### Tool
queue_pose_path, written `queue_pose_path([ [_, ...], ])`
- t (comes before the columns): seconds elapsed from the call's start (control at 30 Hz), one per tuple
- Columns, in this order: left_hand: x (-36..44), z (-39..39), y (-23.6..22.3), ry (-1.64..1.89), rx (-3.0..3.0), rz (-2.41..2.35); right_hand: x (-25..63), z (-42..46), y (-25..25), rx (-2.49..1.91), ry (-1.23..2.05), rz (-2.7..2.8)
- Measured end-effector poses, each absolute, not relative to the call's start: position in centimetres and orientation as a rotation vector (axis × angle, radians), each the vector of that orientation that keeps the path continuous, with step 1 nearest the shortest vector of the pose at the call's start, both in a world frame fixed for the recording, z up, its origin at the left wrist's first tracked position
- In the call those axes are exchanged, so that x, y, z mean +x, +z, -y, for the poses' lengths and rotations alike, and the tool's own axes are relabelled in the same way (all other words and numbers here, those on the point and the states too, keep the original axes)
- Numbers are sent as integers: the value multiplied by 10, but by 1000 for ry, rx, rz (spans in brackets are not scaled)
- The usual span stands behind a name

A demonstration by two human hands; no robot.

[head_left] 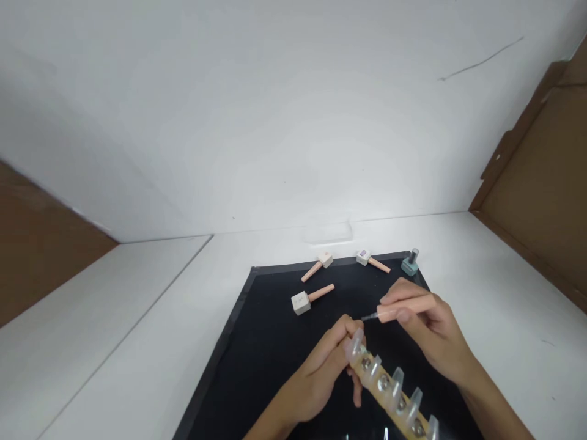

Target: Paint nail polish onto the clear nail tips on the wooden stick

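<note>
My left hand (321,373) is closed round a pale wooden strip (389,394) that carries several clear false nail tips. My right hand (426,333) pinches a peach-handled nail polish brush (403,308), its dark tip pointing left at the strip's topmost nail tip (355,342). An open teal polish bottle (410,264) stands at the black mat's far right corner. Both hands hover over the black mat (266,342).
Three closed polish bottles with peach caps lie on the mat: one (309,299) near the middle, one (318,266) and one (371,261) at the far edge. The white table (137,342) meets a white wall. Brown board (541,201) stands at right.
</note>
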State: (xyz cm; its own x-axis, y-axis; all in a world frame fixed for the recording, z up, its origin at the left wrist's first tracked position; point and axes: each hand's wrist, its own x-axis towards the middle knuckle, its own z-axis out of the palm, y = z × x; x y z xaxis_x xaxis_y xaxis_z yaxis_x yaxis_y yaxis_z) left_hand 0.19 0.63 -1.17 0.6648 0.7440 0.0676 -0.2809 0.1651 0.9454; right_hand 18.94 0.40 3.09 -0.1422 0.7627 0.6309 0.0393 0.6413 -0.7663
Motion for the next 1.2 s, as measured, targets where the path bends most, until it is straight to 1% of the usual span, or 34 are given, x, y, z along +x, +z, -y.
queue_pose_path([
  [0.13, 2, -6, -9, 763, 1201, -472, 188, -3, 34, -627, 786, 1687],
  [0.3, 0, -5, -13, 770, 1212, -496, 186, -1, 35, -812, 699, 1553],
  [0.43, 0, -5, -13, 771, 1190, -478, 185, -1, 35, -702, 744, 1586],
  [0.57, 0, -6, -11, 760, 1172, -486, 185, -2, 35, -762, 759, 1576],
  [0.73, -1, -6, -13, 762, 1163, -468, 185, -1, 36, -686, 753, 1595],
  [0.87, -2, -6, -13, 764, 1168, -480, 185, -1, 35, -775, 749, 1582],
  [1.03, -1, -7, -9, 764, 1174, -477, 185, -1, 35, -672, 763, 1609],
  [1.2, -1, -7, -9, 758, 1190, -483, 185, -1, 36, -698, 766, 1579],
])
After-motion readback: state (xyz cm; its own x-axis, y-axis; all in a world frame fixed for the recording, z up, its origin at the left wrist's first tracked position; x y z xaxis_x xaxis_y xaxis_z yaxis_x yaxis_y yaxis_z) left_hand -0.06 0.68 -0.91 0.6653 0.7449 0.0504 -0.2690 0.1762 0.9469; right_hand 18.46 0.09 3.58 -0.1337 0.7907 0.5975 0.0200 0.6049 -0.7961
